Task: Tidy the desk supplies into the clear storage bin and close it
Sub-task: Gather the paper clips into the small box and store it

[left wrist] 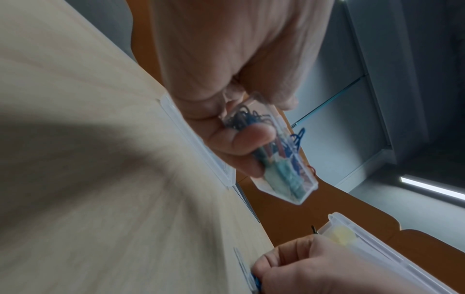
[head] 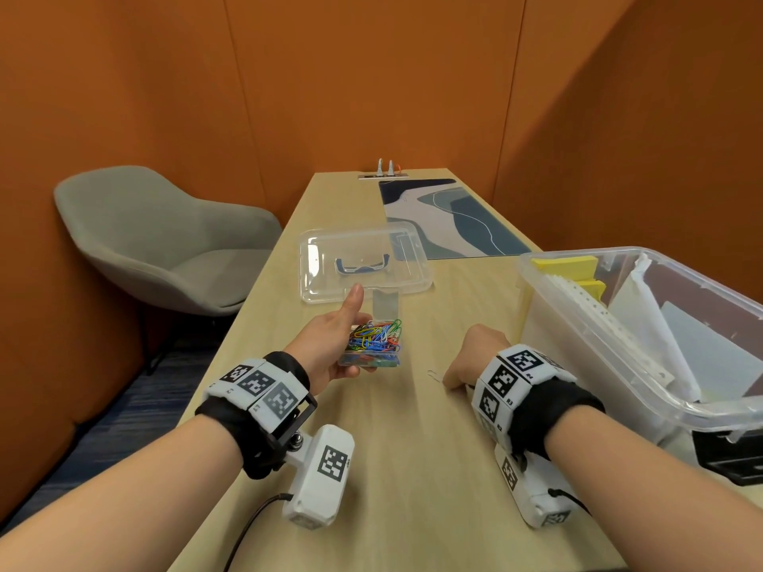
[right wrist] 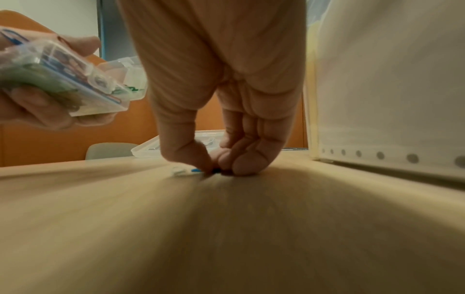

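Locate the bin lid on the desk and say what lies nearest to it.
In the head view the lid lies flat at the desk's middle, just beyond the left hand and its clip box, overlapping the patterned mat's near-left corner.

This looks like a small office meeting booth. Orange padded wall panels close in on three sides around a long, pale wood table. A grey upholstered shell chair stands beside it on dark carpet, and what seems to be a power outlet strip sits at the table's far end.
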A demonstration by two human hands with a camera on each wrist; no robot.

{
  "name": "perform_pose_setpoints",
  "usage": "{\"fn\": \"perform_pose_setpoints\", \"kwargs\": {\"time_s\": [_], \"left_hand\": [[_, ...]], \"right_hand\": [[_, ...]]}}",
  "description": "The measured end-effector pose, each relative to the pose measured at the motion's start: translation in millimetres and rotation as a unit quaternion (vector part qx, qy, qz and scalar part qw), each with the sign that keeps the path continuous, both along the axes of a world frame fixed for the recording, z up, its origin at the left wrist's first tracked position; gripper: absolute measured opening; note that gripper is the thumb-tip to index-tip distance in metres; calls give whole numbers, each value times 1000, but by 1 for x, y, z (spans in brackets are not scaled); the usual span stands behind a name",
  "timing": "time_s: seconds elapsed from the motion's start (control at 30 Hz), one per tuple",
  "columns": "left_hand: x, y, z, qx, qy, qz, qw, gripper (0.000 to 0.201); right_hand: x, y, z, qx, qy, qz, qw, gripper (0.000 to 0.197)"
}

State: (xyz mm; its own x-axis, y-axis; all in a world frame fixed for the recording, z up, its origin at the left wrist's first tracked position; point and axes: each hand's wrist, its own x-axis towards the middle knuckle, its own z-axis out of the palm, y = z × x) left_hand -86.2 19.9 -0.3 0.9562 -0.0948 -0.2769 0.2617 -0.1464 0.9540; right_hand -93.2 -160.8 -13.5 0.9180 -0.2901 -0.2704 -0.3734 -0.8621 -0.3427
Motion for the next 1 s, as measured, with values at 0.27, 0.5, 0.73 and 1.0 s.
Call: {"fn": "perform_pose_setpoints", "kwargs": {"time_s": [0.27, 0.5, 0.73, 1.0], "left_hand": [[-1, 4, -1, 0, -3, -2, 1000, 66], [0, 6, 2, 5, -3, 3, 1000, 66], [0, 7, -1, 5, 2, 4, 1000, 65], [3, 6, -1, 4, 0, 12, 1000, 63]], "right_hand": [[0, -4, -4, 51, -91, 3, 995, 20], [-4, -5, 1, -10, -56, 68, 996, 34], [0, -4, 1, 27, -82, 36, 996, 23], [-2, 3, -2, 45, -61, 58, 995, 49]]}}
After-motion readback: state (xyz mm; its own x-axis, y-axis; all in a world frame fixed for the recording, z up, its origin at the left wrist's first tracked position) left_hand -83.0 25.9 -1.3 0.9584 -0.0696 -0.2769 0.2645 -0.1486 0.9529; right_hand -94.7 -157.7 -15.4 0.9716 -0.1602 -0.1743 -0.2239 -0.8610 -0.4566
